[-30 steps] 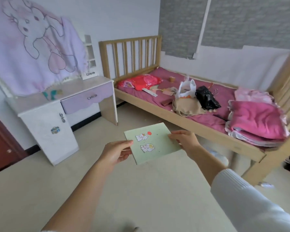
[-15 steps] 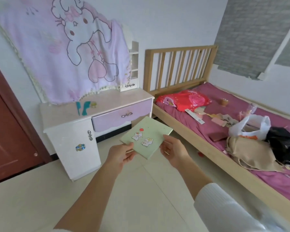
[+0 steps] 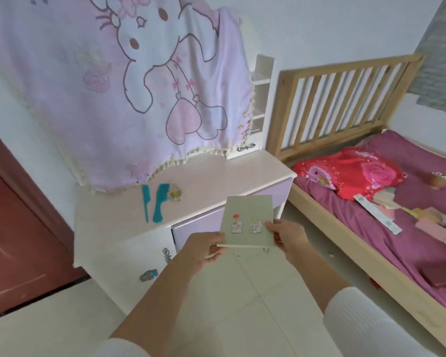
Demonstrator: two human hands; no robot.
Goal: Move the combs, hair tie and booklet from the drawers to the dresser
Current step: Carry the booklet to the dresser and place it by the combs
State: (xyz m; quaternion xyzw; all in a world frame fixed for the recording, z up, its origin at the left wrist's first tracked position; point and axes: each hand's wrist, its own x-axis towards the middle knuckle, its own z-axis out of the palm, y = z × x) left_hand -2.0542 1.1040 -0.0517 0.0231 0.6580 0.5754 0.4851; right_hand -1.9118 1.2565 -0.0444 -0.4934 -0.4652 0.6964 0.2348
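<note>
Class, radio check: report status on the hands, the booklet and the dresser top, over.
Left hand and right hand both gripping green booklet, held in front of dresser. Two teal combs and hair tie already on top. Nothing blocking.

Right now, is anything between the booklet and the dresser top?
Nothing visible. The booklet, held by the left hand and right hand, is in front of the dresser top; the combs lie further left.

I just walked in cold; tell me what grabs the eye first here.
The big pink bunny blanket draped above the dresser dominates. In front, both hands, left hand and right hand, hold a pale green booklet. Two teal combs lie on the dresser top.
</note>
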